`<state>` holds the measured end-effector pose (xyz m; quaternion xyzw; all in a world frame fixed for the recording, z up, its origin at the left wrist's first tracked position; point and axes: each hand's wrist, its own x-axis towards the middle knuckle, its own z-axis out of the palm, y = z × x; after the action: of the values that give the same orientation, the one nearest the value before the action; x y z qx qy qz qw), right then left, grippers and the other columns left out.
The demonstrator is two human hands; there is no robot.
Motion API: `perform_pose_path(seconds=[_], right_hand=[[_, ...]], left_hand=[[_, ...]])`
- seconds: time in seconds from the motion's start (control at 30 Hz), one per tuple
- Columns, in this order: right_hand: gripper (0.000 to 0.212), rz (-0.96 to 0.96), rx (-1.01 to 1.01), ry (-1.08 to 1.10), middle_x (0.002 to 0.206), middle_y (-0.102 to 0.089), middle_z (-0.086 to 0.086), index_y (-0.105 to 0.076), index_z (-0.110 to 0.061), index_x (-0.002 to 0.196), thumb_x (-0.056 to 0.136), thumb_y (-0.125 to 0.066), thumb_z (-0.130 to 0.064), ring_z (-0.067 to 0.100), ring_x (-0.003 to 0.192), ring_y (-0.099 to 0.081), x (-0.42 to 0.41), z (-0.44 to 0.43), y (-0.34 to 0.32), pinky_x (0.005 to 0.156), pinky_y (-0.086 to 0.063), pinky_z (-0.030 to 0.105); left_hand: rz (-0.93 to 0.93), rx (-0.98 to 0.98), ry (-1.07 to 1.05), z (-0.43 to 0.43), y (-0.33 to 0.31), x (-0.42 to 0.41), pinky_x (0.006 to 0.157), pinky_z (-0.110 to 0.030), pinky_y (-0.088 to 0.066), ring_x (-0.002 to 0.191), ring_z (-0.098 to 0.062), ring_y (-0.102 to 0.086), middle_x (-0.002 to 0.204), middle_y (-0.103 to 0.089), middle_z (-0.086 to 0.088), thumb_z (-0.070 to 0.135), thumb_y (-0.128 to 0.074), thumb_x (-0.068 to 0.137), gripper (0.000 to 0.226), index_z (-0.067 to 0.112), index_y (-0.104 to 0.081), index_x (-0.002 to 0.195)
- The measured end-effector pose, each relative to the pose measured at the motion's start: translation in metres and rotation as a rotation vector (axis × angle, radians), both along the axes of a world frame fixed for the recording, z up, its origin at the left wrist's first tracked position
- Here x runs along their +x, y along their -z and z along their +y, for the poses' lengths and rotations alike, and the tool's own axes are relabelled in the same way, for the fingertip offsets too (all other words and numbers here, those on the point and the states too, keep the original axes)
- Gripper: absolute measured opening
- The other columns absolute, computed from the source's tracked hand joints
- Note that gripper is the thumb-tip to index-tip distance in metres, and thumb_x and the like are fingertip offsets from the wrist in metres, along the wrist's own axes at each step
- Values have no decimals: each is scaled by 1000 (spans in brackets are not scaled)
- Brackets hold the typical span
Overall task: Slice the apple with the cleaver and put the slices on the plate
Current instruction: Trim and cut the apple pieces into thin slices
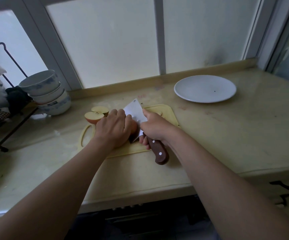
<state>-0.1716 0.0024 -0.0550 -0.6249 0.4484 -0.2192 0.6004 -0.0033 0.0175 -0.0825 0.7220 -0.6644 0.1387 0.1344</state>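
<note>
So the person is standing at the bench (226, 129) by the frosted window (105, 40), mid-cut. The pale cutting board (167, 114) lies near the middle of the bench, a bit toward the back edge. Their left hand (113, 129) is clamped down over an apple piece (133, 127) on the board, fingers curled over the top of it, so only a reddish bit of skin shows beside the knuckles. The right hand (155, 129) is wrapped tight round the wooden handle of the cleaver (134, 109), index finger up along the blade's spine. The blade is tilted, its tip pointing toward the back edge, and it's pressed right against the held piece.

Two more cut apple halves (97, 114) sit cut face up at the board's far left corner, touching each other. Can't tell if they're on the board or just off it.

The white plate (205, 99) is well apart from all this, toward the back right of the bench near the window sill, with a tiny dark speck on it.

Over at the left end there's a stack of blue-patterned bowls (48, 94) next to a black wire rack (3, 80).
</note>
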Motion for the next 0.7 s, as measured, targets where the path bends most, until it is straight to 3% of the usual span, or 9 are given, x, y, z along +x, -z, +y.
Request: perform_pose_path(seconds=[0.2,0.37,0.47,0.6,0.7], right_hand=[[83,-19,19,6,64,-61,13,-15,-36,166,94,-31,2,15,41,-53,0,0,2,47,-51,31],[68,-77,-9,72,71,-63,17,-48,-25,150,92,-28,4,13,38,-51,-18,3,1,42,-48,27],[77,-104,-49,167,69,-64,19,-41,-29,156,88,-29,3,16,41,-52,-32,-2,3,42,-49,28],[72,-167,-55,179,65,-63,17,-52,-30,146,87,-30,5,17,43,-51,-36,-2,5,43,-49,29],[67,-179,-58,171,66,-64,18,-55,-30,140,89,-30,5,17,43,-51,-36,-2,5,44,-50,29]], left_hand=[[24,16,-37,-5,5,6,63,-36,-43,77,-25,-53,88,-51,-2,54,-10,92,52,20,-49,95],[43,19,-20,1,-2,-1,68,-37,-44,80,-25,-53,88,-52,-4,45,-22,100,40,17,-51,96],[59,19,-12,2,-3,0,67,-36,-41,77,-22,-53,87,-51,-2,51,-16,95,46,19,-49,94],[65,24,-31,2,-2,0,66,-36,-41,76,-21,-53,86,-50,-1,54,-12,92,49,21,-48,93],[64,23,-33,5,-5,-3,67,-37,-43,77,-21,-53,86,-50,-1,50,-20,98,43,18,-49,94]])
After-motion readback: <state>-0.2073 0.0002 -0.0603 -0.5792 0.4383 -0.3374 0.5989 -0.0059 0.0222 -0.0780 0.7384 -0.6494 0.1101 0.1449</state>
